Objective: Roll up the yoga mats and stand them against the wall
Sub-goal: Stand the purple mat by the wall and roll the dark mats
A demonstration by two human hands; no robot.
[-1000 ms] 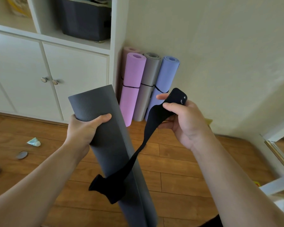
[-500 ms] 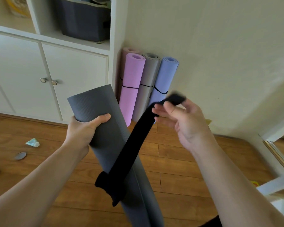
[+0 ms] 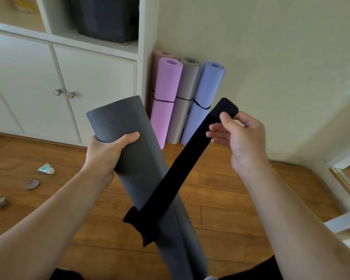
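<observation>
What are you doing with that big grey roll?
A person is fastening a rolled dark grey yoga mat. The left hand grips it near the top, while the right hand pinches a wide black fabric strap pulled taut across it. Other rolled mats, pink, light grey and lavender, stand against the wall.

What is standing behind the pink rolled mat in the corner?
Behind the pink mat another rolled mat, paler pink, stands against the wall. Only its top and left edge show; the rest is covered.
</observation>
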